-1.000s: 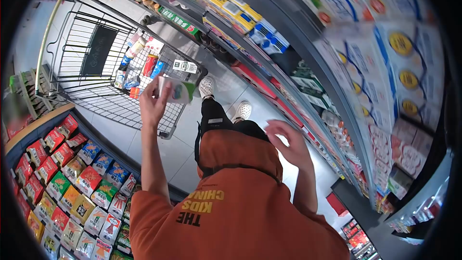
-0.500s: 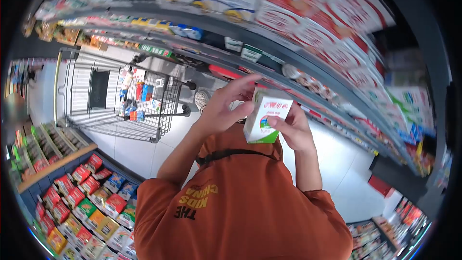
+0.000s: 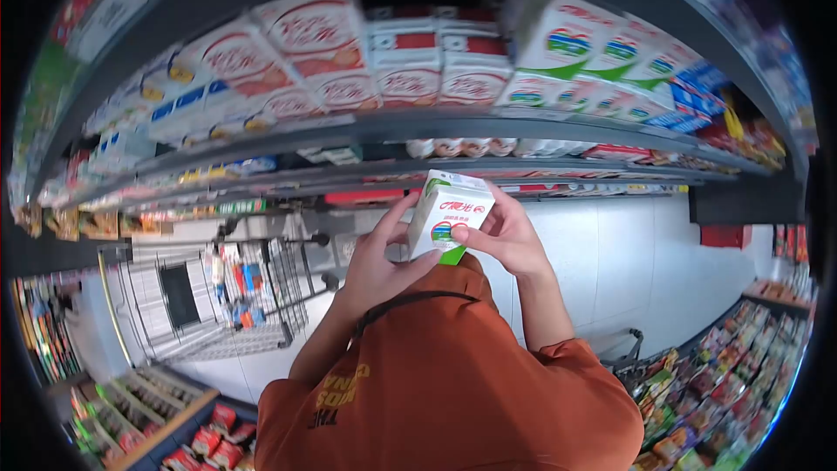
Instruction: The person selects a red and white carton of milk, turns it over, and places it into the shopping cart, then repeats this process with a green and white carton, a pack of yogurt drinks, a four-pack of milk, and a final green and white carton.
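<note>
In front of my chest I hold a white milk carton with red lettering, a round blue-and-green picture and a green lower edge. Its front faces me and its top end tilts away. My right hand wraps the carton's right side, with the thumb across the printed front. On the other side, my left hand is closed against the left face, its thumb near the lower edge. The fingers behind the carton are hidden.
Ahead runs a shelf of boxed drinks, with similar white-and-green cartons at the upper right. A wire shopping cart holding several goods stands left. Displays of packets line the right, and red packets lie lower left.
My left hand has moved from beside the carton onto its left side. The view has swung right, bringing the white-and-green cartons on the shelf into sight.
</note>
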Tool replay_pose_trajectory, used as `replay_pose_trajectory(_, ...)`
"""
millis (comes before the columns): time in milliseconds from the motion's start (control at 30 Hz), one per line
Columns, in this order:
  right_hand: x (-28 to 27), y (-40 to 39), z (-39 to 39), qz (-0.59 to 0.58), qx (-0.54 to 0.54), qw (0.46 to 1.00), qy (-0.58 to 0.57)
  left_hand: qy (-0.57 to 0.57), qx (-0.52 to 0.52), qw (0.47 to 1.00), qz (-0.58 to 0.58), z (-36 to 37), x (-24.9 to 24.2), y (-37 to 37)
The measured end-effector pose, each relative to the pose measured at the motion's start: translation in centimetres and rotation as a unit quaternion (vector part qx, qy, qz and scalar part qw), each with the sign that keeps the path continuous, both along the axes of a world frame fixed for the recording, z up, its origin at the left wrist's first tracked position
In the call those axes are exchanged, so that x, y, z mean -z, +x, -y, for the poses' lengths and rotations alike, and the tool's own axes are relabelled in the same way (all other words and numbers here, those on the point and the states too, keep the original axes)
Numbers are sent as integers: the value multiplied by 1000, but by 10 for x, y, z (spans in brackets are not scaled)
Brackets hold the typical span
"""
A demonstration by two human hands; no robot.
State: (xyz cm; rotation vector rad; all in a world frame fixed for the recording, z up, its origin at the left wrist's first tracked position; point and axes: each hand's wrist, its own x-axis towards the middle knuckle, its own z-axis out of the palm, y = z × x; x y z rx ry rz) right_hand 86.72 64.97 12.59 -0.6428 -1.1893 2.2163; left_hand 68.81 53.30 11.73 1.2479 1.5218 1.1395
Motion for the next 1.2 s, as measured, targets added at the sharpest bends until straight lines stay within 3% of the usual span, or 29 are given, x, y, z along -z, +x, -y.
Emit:
replay_pose_trajectory(100,-8,42,-19,69,5,994,84,49,54,997,-20,-17,-5,12)
replay_pose_trajectory(200,-13,107,-45,107,200,950,214,86,103,990,-37,-29,-2,16)
replay_pose_trajectory(233,-22,122,-54,80,294,920,248,94,119,987,-42,-30,3,16)
replay_pose_trajectory(333,-25,188,-102,13,429,852,300,48,95,994,-31,-24,19,15)
replay_pose_trajectory(500,-62,239,-177,6,413,839,356,-3,90,996,-14,-10,44,13)
replay_pose_trajectory(767,-94,201,-238,87,335,841,416,-53,64,997,-9,7,65,18)
replay_pose_trajectory(900,-104,190,-241,84,264,862,425,-88,43,995,-6,12,74,19)
replay_pose_trajectory(1133,-111,192,-227,223,289,819,443,-116,36,993,-6,15,79,22)
replay_pose_trajectory(1200,-109,193,-223,209,302,802,471,-117,44,992,-5,14,79,20)
